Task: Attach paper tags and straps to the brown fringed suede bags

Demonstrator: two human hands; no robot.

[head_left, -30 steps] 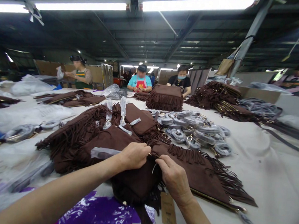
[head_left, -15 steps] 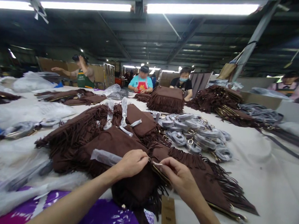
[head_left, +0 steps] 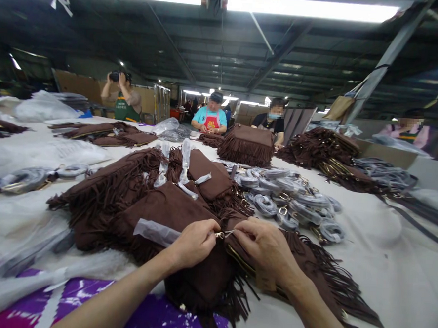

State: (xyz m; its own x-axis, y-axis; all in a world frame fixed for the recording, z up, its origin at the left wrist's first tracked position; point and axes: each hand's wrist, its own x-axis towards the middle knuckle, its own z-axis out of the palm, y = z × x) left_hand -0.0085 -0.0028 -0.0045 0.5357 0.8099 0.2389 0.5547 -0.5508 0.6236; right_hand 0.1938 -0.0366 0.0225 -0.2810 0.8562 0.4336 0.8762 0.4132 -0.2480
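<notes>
My left hand point(head_left: 196, 241) is closed in a pinch on a small gold metal clasp point(head_left: 220, 235) at the corner of a brown fringed bag point(head_left: 316, 274). Close beside it, my right hand point(head_left: 268, 246) pinches a thin white string point(head_left: 229, 232) whose end lies near the clasp. Below the right palm a brown paper tag point(head_left: 265, 281) shows in part. The bag's gold zipper point(head_left: 237, 256) runs under the right fingers. Another brown bag point(head_left: 168, 205), with a strip of translucent wrap point(head_left: 155, 232) on it, lies beneath and beside my left hand.
Wrapped grey straps point(head_left: 291, 198) with gold hooks are heaped beyond my right hand. More fringed bags point(head_left: 246, 141) are stacked farther back. Clear plastic point(head_left: 7, 289) and a purple sheet point(head_left: 139, 315) lie at front left. Several co-workers are across the table, one at a red apron point(head_left: 210, 121).
My right hand has turned over and shifted up and left, bringing the string to the clasp. The tag is now mostly covered. A co-worker at the left has raised both hands to the head.
</notes>
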